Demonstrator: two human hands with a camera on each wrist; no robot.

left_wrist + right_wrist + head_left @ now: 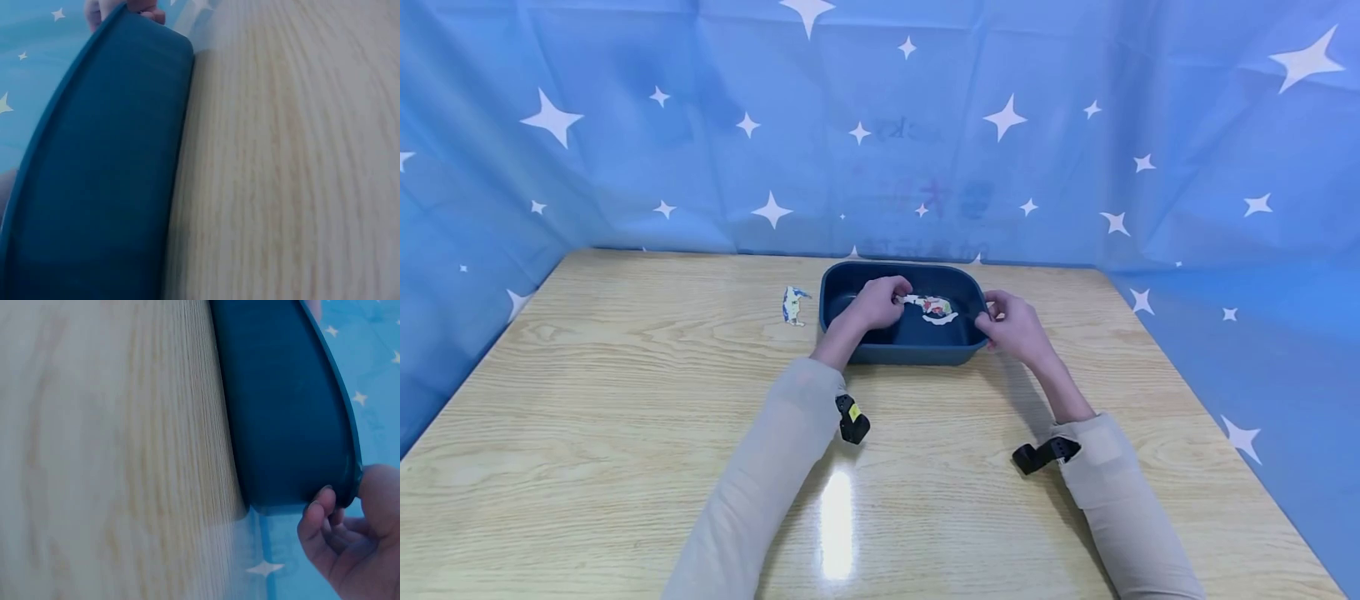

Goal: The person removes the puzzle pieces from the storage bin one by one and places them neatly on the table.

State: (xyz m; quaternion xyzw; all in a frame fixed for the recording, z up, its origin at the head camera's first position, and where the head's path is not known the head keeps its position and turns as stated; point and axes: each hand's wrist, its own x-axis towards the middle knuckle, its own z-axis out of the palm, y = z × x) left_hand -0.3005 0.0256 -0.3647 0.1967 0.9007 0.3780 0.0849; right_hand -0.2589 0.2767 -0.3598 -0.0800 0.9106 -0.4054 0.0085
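Observation:
A dark blue rectangular bin stands on the table. My left hand reaches over its near side into it, fingers curled at the left end of a thin, irregular, multicoloured cutout; it appears to pinch that end. Just below lies a white curved strip, and whether the two are joined I cannot tell. At the bin's right end my right hand grips the rim between thumb and fingers. In the left wrist view the bin's wall hides most of the left hand.
Left of the bin, a blue and pale green irregular cutout lies on the wood-grain table. Behind the table's far edge hangs a blue curtain with white stars. A glare patch shows on the near tabletop.

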